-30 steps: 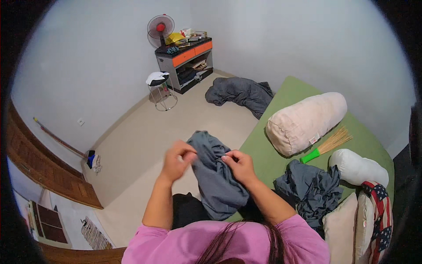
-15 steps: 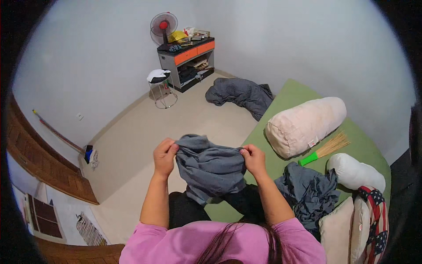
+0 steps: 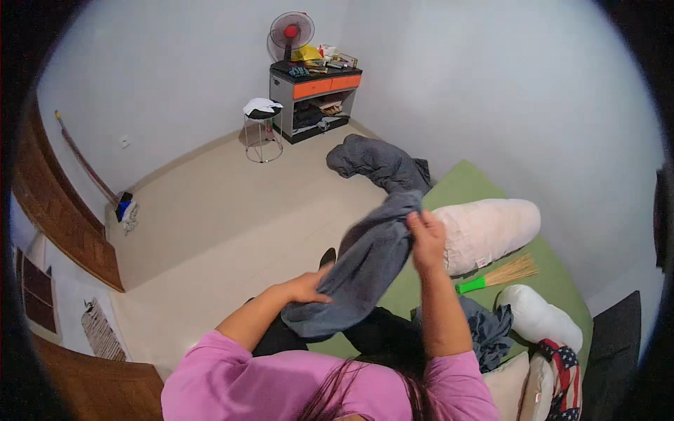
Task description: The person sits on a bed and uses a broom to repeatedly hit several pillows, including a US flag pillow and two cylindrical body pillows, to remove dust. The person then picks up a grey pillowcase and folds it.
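Observation:
A gathered grey cloth [image 3: 368, 263], shaped like a pillowcase, hangs aslant between my hands above my lap. My right hand [image 3: 428, 242] pinches its upper end, thumb in front and fingers curled. Lower down, my left hand [image 3: 305, 288] is at the cloth's left edge, thumb and fingers closing on the fabric; some fingertips are hidden. Beside my right forearm, a crumpled grey cloth [image 3: 484, 330] lies on the green mattress [image 3: 463, 184]. A pale bolster [image 3: 491, 231] and a straw hand broom with a green handle [image 3: 502, 274] are to the right of my right hand.
A white pillow [image 3: 540, 316], cream cushions [image 3: 507, 382] and a flag-patterned pillow [image 3: 565, 382] lie at the right. A dark grey bedding heap [image 3: 379, 163] rests on the floor. Farther back stand a stool [image 3: 262, 116] and a cabinet [image 3: 316, 95] bearing a fan [image 3: 291, 31].
The cloth has gone from held level to slanting. My right hand has moved up and right with its end; my left hand has dropped lower on the cloth. The view has shifted.

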Tool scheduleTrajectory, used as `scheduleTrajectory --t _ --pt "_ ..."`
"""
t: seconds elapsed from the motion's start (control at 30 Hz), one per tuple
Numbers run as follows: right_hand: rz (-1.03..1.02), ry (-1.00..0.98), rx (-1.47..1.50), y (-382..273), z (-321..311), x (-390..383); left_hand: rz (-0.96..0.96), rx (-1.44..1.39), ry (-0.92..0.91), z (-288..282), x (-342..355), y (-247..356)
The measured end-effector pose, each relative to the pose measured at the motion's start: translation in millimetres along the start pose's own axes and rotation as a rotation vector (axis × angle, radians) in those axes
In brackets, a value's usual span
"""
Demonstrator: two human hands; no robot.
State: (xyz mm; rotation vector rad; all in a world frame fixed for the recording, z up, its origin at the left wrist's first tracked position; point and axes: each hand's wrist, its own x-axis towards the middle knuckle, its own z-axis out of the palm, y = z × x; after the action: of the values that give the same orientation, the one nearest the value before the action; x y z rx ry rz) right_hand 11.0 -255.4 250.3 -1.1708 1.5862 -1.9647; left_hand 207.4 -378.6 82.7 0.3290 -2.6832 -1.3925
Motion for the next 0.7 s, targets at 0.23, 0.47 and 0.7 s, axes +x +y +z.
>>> scheduleTrajectory --t 0.23,0.47,0.7 --pt "-0.009 0.202 -0.204 -29.8 -101.1 45.3 -0.473 0.059 0.285 -144.8 -14.5 -10.6" --pt "-0.223 -0.051 -0.573 13.9 -4.8 22.9 0.191 -0.045 0.227 -135.4 33.8 81.6" --pt "0.054 -0.262 -0.326 29.0 87.9 30.0 0.191 -0.208 0.459 -101.3 29.3 73.3"
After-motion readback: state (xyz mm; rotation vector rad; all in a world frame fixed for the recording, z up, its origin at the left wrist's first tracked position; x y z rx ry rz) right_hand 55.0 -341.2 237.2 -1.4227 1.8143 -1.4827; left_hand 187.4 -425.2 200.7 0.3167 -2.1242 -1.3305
